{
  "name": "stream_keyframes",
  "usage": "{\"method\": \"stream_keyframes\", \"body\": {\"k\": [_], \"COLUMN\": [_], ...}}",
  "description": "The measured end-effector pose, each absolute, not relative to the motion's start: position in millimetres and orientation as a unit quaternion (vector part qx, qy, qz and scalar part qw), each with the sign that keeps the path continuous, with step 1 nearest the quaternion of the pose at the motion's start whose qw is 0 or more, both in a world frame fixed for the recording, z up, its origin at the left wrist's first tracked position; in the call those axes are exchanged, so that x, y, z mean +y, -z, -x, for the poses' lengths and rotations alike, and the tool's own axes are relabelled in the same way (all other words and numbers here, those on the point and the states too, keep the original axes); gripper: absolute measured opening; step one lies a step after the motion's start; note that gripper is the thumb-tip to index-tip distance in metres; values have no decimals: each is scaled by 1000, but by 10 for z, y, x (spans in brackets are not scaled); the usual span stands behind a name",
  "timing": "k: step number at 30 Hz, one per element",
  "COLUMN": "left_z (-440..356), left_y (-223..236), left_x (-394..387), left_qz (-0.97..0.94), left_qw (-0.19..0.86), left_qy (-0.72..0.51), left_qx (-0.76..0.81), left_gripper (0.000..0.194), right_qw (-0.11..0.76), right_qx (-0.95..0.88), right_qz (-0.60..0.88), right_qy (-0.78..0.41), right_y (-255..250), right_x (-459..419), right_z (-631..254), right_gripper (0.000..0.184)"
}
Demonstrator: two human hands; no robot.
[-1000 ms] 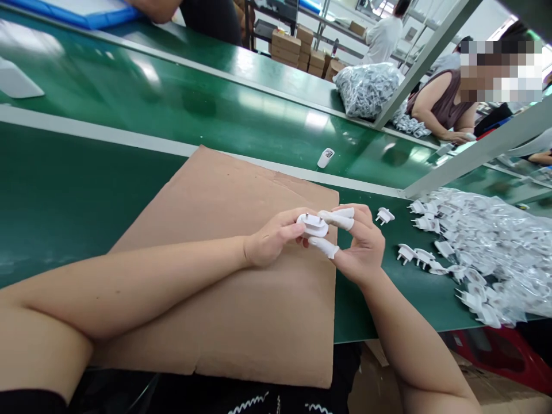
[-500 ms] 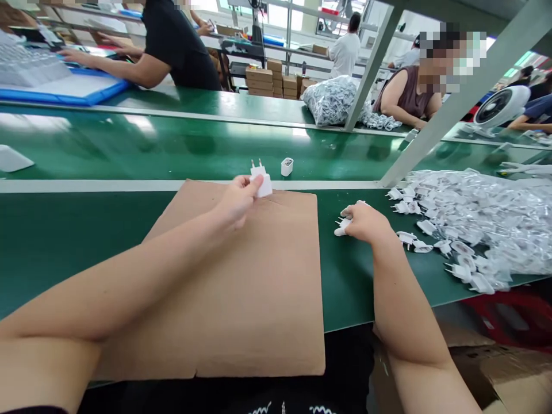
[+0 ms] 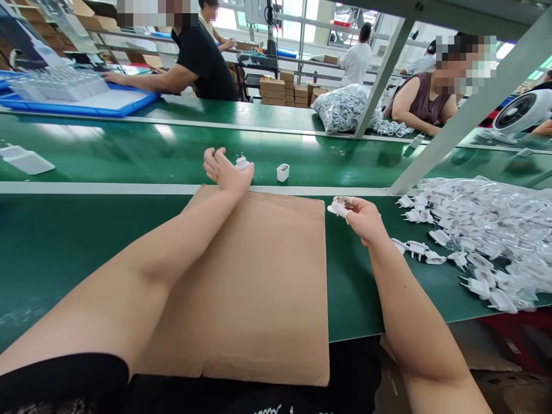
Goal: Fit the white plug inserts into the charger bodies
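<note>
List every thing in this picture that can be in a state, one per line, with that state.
Left hand: open, stretched out over the belt.
Charger: upright on the belt, prongs up, beside the left hand.
Second charger: lying on the belt, apart.
Right hand: shut on a plug piece.
Loose plug pieces: scattered, unbagged.
Cardboard: flat, bare.

The left arm is stretched far forward, bare, and the left hand (image 3: 225, 169) is opened with fingers spread and palm turned up. The right arm is bent at the elbow; the right hand (image 3: 362, 217) is curled, with white covers on 2 fingertips (image 3: 337, 210).
</note>
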State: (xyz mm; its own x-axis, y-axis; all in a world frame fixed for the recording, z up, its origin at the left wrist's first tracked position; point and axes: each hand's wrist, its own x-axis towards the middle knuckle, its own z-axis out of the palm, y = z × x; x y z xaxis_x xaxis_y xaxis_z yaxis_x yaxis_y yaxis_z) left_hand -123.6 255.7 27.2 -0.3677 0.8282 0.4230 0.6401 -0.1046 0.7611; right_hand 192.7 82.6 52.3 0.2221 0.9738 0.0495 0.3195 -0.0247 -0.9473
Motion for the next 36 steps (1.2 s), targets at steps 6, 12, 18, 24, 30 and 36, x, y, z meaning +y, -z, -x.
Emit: {"method": "stream_keyframes", "body": {"k": [6, 12, 18, 24, 30, 36], "left_z": [762, 580, 689, 842, 859, 839], "left_y": [-326, -379, -428, -288, -206, -188], "left_x": [2589, 2576, 1486, 886, 994, 987], "left_qz": [-704, -731, -819, -824, -808, -788], "left_qw": [104, 133, 236, 300, 356, 386], "left_qy": [-307, -268, -310, -310, -311, -330], "left_qx": [632, 614, 421, 367, 352, 347], "left_gripper": [72, 27, 33, 32, 25, 24], "right_qw": [517, 506, 411, 270, 364, 358], "right_qx": [-452, -450, -578, -706, -727, -798], "right_qz": [592, 563, 599, 589, 565, 484], "right_qy": [-422, -474, -371, -286, -139, -37], "right_y": [-604, -675, -690, -539, -570, -640], "right_x": [798, 729, 607, 578, 595, 409], "right_z": [-1786, -1686, -1635, -1614, -1514, -1173], "right_gripper": [31, 34, 48, 18, 15, 31]}}
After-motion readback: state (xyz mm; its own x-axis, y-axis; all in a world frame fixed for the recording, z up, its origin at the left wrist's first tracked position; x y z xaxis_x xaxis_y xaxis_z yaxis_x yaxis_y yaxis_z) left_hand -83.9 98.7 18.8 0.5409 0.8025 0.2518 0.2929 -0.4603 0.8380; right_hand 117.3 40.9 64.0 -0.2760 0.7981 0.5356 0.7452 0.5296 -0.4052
